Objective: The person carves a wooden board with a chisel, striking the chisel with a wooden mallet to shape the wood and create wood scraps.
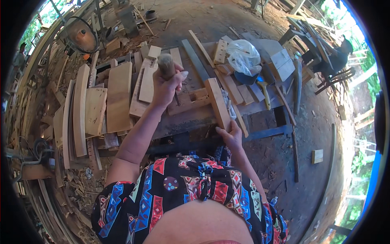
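Note:
My left hand [168, 88] is closed around the thick, worn handle of a chisel-like tool [165, 64]; its narrow metal shaft points down beside a wooden block [185, 107] with a cut hole in it. My right hand [231, 137] grips the lower end of a light wooden board [216, 100], which lies at an angle against the right end of that block. Just right of this board is a pale, shiny object [228, 106] that I cannot make out. Both pieces rest on the dark, worn bench [170, 129].
Loose planks [118, 95] cover the bench's left side. Right are a clear plastic bag [243, 55], a yellow-handled brush [266, 95] and offcuts. A round wire-caged object [81, 36] stands at upper left, a wooden rack with dark items [325, 57] at upper right, a small block [317, 156] on the floor.

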A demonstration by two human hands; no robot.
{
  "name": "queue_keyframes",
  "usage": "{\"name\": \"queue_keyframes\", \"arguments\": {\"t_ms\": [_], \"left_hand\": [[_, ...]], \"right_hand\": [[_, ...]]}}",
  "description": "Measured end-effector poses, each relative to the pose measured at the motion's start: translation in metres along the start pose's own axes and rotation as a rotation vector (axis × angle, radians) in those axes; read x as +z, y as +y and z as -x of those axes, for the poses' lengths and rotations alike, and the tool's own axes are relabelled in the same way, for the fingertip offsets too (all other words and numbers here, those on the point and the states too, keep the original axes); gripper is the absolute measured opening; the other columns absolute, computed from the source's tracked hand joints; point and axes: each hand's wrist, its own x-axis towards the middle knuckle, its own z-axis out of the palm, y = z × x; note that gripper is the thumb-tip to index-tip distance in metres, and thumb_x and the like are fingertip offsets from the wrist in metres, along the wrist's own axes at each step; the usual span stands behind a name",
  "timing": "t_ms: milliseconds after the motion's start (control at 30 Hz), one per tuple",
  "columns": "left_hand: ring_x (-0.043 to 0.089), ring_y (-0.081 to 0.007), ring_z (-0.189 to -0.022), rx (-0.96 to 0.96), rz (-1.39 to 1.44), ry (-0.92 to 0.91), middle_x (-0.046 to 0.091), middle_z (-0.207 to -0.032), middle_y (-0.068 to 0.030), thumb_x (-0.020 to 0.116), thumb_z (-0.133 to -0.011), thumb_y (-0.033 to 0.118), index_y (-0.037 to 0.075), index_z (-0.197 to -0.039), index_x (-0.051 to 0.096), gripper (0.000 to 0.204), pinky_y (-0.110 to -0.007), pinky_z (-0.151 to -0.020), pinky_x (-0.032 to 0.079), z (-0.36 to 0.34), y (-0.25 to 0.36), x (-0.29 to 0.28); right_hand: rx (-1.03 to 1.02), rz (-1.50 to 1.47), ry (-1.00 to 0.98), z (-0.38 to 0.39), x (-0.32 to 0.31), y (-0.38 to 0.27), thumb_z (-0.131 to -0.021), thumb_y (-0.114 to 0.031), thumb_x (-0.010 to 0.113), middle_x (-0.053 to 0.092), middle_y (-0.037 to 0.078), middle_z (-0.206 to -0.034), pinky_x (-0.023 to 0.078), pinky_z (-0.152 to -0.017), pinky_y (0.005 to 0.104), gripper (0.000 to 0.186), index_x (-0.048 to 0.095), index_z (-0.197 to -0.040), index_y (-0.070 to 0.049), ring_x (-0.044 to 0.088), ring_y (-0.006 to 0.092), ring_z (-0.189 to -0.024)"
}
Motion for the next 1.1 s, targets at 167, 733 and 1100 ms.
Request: {"name": "queue_keyframes", "arguments": {"t_ms": [167, 733, 1100], "left_hand": [[0.049, -0.0054, -0.051, -0.010, -0.015, 0.102, 0.053, -0.068, 0.0009, 0.064, -0.078, 0.002, 0.003, -0.087, 0.058, 0.011, -0.020, -0.045, 0.039, -0.004, -0.024, -0.015], [0.058, -0.0064, -0.068, 0.000, -0.155, -0.221, 0.058, -0.073, 0.0011, 0.071, -0.073, -0.002, 0.004, -0.082, 0.057, 0.017, -0.023, -0.061, 0.049, 0.013, -0.029, 0.009], [0.046, -0.0024, -0.068, -0.129, -0.129, -0.378, 0.053, -0.077, 0.0055, 0.067, -0.074, 0.000, 0.004, -0.088, 0.059, 0.017, -0.022, -0.060, 0.040, 0.002, -0.031, 0.026]], "right_hand": [[-0.137, -0.523, 0.082, -0.029, -0.040, -0.123, -0.070, -0.021, 0.073, 0.056, 0.004, -0.076, 0.036, -0.051, 0.0215, 0.043, 0.056, -0.104, 0.000, 0.049, 0.0057, -0.062], [0.020, -0.382, -0.193, -0.012, -0.031, -0.104, -0.070, -0.019, 0.076, 0.057, 0.004, -0.089, 0.043, -0.072, 0.0261, 0.043, 0.056, -0.101, 0.002, 0.053, 0.0109, -0.083], [-0.472, -0.010, 0.044, -0.004, -0.078, -0.141, -0.069, -0.022, 0.077, 0.059, 0.004, -0.089, 0.046, -0.067, 0.0291, 0.053, 0.051, -0.109, 0.000, 0.056, 0.0130, -0.076]]}}
